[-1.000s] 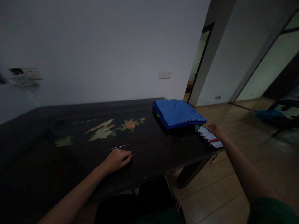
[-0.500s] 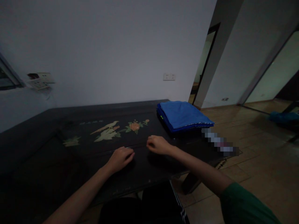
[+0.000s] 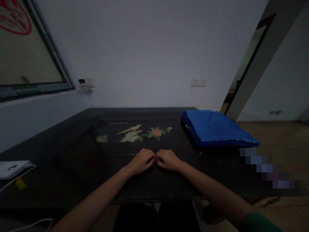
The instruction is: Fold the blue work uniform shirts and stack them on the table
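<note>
My left hand (image 3: 142,162) rests on the dark glossy table (image 3: 145,187) near its front edge, fingers curled, with no object visible in it. Touching or nearly touching it at the fingertips is my right hand (image 3: 169,160), also curled on the tabletop and showing nothing held. A folded stack of blue cloth (image 3: 214,125) lies at the table's right side, beyond my right hand. Behind the hands the tabletop carries a picture of a bird and flowers (image 3: 156,132).
A white device (image 3: 14,169) with a cable sits at the table's left edge, near a yellow label (image 3: 20,183). Wall sockets (image 3: 198,82) are behind the table. A blurred-out item (image 3: 263,167) lies at the right, and a window (image 3: 29,48) is at upper left.
The view has turned left, bringing the window and white device into sight. My two hands have come together from being apart. The blue cloth still lies on the table.
</note>
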The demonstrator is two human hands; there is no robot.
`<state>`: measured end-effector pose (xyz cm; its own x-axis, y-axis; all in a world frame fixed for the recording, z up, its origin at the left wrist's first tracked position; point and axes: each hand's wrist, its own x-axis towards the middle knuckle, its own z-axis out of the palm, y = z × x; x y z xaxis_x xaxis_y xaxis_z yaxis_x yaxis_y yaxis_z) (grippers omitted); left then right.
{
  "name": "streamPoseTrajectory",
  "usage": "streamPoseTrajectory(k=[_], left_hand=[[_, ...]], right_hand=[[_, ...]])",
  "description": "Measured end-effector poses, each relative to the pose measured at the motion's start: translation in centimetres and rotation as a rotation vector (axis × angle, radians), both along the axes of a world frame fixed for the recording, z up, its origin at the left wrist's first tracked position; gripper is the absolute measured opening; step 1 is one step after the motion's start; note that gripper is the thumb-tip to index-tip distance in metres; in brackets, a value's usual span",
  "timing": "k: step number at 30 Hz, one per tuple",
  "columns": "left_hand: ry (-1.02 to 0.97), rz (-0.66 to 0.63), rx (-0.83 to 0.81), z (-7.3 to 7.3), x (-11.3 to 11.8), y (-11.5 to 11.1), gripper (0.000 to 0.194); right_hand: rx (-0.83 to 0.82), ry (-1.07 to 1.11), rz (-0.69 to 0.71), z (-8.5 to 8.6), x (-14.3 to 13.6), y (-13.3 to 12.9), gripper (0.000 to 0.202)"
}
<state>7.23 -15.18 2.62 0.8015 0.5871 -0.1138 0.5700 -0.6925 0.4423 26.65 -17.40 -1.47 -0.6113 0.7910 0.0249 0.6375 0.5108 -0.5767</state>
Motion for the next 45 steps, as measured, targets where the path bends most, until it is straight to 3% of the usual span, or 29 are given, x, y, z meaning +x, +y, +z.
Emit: streamPoseTrajectory(k=[32,45], left_hand=[[-0.016,0.03,-0.005,-0.6,-0.24,-0.08,0.011],[0.006,0.02,-0.004,-0.22,-0.13,-0.08,0.012]], right_hand=[[-0.069,0.003,-0.068,0.67,0.03,-0.1,0.01],[-0.088,-0.007,-0.08,0.91,-0.02,-0.2,0.01]])
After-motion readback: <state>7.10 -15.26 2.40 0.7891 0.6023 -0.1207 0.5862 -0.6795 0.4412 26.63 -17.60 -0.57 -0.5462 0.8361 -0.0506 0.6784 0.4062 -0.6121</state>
